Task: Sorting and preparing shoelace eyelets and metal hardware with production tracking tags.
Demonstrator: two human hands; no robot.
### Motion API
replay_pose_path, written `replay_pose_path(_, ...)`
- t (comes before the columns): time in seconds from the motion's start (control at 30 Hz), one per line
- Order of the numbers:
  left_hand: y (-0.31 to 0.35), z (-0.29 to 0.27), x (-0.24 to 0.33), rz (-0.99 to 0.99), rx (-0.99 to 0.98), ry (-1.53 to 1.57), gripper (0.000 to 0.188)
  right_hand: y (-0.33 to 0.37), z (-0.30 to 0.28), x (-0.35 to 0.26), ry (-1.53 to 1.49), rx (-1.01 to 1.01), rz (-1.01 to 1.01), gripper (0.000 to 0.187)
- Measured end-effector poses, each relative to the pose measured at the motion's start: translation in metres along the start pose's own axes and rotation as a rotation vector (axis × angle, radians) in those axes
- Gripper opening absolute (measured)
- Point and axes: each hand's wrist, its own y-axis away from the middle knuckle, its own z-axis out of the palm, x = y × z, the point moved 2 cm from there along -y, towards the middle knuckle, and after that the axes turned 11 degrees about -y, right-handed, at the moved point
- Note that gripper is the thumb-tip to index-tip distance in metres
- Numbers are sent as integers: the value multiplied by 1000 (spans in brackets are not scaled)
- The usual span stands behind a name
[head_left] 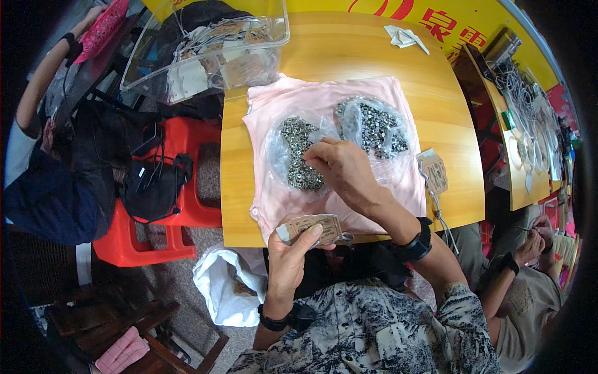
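My left hand (288,265) grips a small stack of brown-and-white paper tags (319,222) with the thumb on top, just off the table's near edge. A bit of grey cord shows at the tags' right end. Over an opened clear plastic bag of small metal eyelets (305,179), my right hand (349,171) is closed, thumb and fingertips pinched together. Whatever lies in that pinch is too small to make out. Beside it sits a second clear bag of small shiny metal pieces (375,128). Both bags lie on a pale pink garment (330,89).
The wooden table (445,143) has a loose tag with cord (434,170) at right and a crumpled white scrap (406,38) at the far edge. A clear bin of corded tags (274,59) stands back left. A red stool (202,168), a white sack (218,290) and two people flank me.
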Motion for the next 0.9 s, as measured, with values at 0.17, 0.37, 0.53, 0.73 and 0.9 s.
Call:
replay_pose_path(0.17,0,4,0,-18,-6,-10,15,-1,-2,1,-7,18,5,9)
replay_pose_path(0.37,3,7,1,-6,-21,-42,14,-3,8,-1,30,-12,-25,10)
replay_pose_path(0.53,8,12,0,-15,-13,-37,14,-4,14,7,113,0,-32,9)
replay_pose_path(0.73,15,14,-3,2,-40,-50,17,2,5,1,4,15,-14,7)
replay_pose_path(0.9,15,17,-9,-7,-72,-31,19,10,-7,-10,-18,82,-37,3)
